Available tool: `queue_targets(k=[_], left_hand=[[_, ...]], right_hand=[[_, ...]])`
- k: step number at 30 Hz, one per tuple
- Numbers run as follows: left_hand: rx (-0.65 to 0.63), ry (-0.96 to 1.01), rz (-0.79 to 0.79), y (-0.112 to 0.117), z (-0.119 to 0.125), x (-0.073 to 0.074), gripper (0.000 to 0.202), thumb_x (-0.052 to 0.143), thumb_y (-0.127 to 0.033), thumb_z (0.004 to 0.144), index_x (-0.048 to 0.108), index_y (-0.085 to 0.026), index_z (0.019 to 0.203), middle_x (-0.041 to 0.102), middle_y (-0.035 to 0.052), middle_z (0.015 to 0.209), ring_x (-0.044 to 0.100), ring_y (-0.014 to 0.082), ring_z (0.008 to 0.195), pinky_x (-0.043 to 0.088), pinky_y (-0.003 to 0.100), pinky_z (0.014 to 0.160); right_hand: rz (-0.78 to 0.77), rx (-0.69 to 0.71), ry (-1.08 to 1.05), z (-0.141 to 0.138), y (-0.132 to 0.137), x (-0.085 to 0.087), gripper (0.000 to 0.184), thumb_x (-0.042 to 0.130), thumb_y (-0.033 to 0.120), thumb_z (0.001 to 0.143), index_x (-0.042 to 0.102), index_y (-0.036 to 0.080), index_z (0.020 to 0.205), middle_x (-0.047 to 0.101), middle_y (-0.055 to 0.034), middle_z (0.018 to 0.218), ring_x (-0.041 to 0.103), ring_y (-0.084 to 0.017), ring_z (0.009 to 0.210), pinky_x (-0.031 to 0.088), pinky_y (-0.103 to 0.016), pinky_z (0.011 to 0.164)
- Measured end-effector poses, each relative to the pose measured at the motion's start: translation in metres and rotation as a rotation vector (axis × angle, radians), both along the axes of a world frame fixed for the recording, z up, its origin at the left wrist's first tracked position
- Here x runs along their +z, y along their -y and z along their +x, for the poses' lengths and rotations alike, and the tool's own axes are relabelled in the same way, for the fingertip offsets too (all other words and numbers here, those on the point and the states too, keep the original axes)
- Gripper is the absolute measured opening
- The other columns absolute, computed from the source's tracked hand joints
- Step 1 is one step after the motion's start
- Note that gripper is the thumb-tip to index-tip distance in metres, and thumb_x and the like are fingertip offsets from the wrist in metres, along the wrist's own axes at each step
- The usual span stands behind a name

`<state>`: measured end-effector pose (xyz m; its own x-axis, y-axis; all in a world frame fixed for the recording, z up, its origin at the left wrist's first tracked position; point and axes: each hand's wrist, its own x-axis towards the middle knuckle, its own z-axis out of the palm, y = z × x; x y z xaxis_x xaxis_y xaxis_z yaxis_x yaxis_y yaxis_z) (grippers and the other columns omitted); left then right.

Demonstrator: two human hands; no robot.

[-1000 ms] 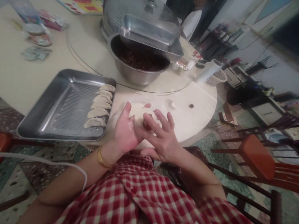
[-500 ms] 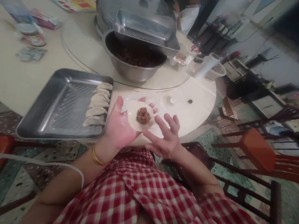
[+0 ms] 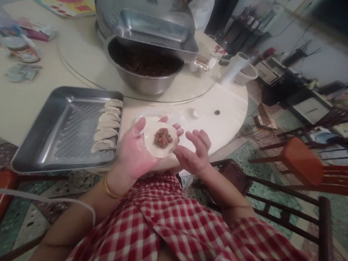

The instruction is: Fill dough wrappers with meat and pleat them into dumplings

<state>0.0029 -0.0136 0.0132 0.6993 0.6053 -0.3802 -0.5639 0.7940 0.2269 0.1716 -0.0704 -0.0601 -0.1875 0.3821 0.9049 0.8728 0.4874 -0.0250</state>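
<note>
On my upturned left hand (image 3: pixel 133 152) lies a round dumpling wrapper (image 3: pixel 151 142), its fingers stretched beneath and past the far edge. A lump of minced filling (image 3: pixel 163 138) sits in the middle of the wrapper, which is flat and unfolded. My right hand (image 3: pixel 196 153) is at the wrapper's near right edge, thumb and forefinger drawn together there, the other fingers raised and curled. To the left, a metal tray (image 3: pixel 64 166) holds a row of folded dumplings (image 3: pixel 105 133) along its right side. Behind my hands stands a metal bowl (image 3: pixel 150 86) of dark filling.
A second metal tray (image 3: pixel 156 36) leans over the bowl, with a large lidded pot (image 3: pixel 105 10) behind. A jar (image 3: pixel 22 50) stands at the left. A small dough piece (image 3: pixel 193 113) lies on the floured table (image 3: pixel 230 97). A white basket (image 3: pixel 246 75) is at the right. A person (image 3: pixel 203 12) is at the back.
My right hand's thumb and forefinger have come together at the wrapper's edge; before, the forefinger was stretched out. The whole view has shifted slightly, so things appear further left.
</note>
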Motion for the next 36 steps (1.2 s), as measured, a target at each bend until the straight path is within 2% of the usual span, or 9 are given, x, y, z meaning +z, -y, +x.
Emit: queue_targets(k=[6, 12, 16, 21, 23, 28, 32, 36], left_hand=[[0.003, -0.029, -0.076, 0.003, 0.01, 0.008, 0.047, 0.038, -0.035, 0.095, 0.043, -0.014, 0.136, 0.064, 0.0148, 0.122, 0.062, 0.0288, 0.114, 0.047, 0.047, 0.098], [-0.015, -0.07, -0.093, 0.004, 0.013, 0.014, 0.048, 0.035, -0.035, 0.097, 0.042, -0.013, 0.139, 0.066, 0.0139, 0.12, 0.064, 0.028, 0.11, 0.05, 0.042, 0.093], [-0.028, -0.057, -0.08, 0.005, 0.013, 0.016, 0.051, 0.034, -0.035, 0.097, 0.039, -0.011, 0.141, 0.067, 0.0147, 0.119, 0.066, 0.027, 0.102, 0.052, 0.04, 0.088], [-0.106, -0.112, -0.059, 0.008, 0.014, -0.002, 0.049, 0.04, -0.027, 0.094, 0.044, -0.012, 0.14, 0.071, 0.0121, 0.106, 0.069, 0.0185, 0.075, 0.054, 0.031, 0.071], [-0.13, -0.155, -0.017, 0.011, 0.013, -0.01, 0.046, 0.046, -0.022, 0.091, 0.05, -0.013, 0.136, 0.073, 0.0095, 0.099, 0.067, 0.0156, 0.07, 0.053, 0.027, 0.067], [-0.097, -0.277, 0.191, 0.017, 0.01, -0.019, 0.036, 0.064, -0.016, 0.08, 0.067, -0.015, 0.116, 0.073, 0.0054, 0.09, 0.066, 0.0137, 0.077, 0.051, 0.021, 0.069], [-0.098, -0.353, 0.324, 0.019, 0.009, -0.024, 0.024, 0.072, -0.016, 0.076, 0.074, -0.017, 0.1, 0.074, 0.0045, 0.091, 0.065, 0.0107, 0.075, 0.047, 0.017, 0.065], [-0.042, -0.389, 0.419, 0.019, 0.009, -0.03, 0.012, 0.073, -0.017, 0.074, 0.077, -0.016, 0.086, 0.074, 0.0052, 0.093, 0.065, 0.0105, 0.078, 0.048, 0.017, 0.069]], right_hand=[[0.04, 0.043, -0.017, 0.004, -0.002, -0.003, 0.019, 0.064, 0.023, 0.081, 0.061, 0.033, 0.096, 0.058, 0.0016, 0.124, 0.048, -0.017, 0.122, 0.044, -0.039, 0.103], [0.024, 0.137, 0.019, 0.006, -0.007, -0.006, 0.026, 0.072, 0.029, 0.077, 0.064, 0.04, 0.1, 0.062, 0.004, 0.118, 0.049, -0.017, 0.12, 0.037, -0.038, 0.108], [0.121, 0.047, 0.103, 0.006, -0.011, -0.008, 0.025, 0.068, 0.037, 0.08, 0.063, 0.046, 0.103, 0.064, 0.0053, 0.109, 0.054, -0.017, 0.11, 0.043, -0.038, 0.101], [0.067, 0.157, 0.081, 0.008, -0.005, 0.0, 0.017, 0.066, 0.027, 0.081, 0.066, 0.039, 0.094, 0.065, 0.0053, 0.109, 0.051, -0.015, 0.112, 0.041, -0.035, 0.104], [0.029, 0.154, 0.067, 0.006, -0.001, 0.005, 0.016, 0.065, 0.025, 0.081, 0.067, 0.036, 0.092, 0.065, 0.0041, 0.11, 0.052, -0.016, 0.112, 0.042, -0.035, 0.103], [0.042, 0.17, 0.018, -0.001, 0.001, 0.007, 0.017, 0.066, 0.021, 0.078, 0.067, 0.029, 0.092, 0.063, -0.0021, 0.115, 0.05, -0.019, 0.117, 0.041, -0.037, 0.104], [0.08, 0.091, 0.014, -0.005, 0.0, 0.004, 0.013, 0.061, 0.024, 0.081, 0.066, 0.032, 0.09, 0.065, 0.0002, 0.111, 0.053, -0.018, 0.113, 0.046, -0.037, 0.097], [0.004, 0.095, -0.031, -0.01, 0.003, 0.006, 0.016, 0.063, 0.024, 0.078, 0.065, 0.03, 0.093, 0.064, -0.0005, 0.116, 0.054, -0.019, 0.113, 0.046, -0.039, 0.096]])
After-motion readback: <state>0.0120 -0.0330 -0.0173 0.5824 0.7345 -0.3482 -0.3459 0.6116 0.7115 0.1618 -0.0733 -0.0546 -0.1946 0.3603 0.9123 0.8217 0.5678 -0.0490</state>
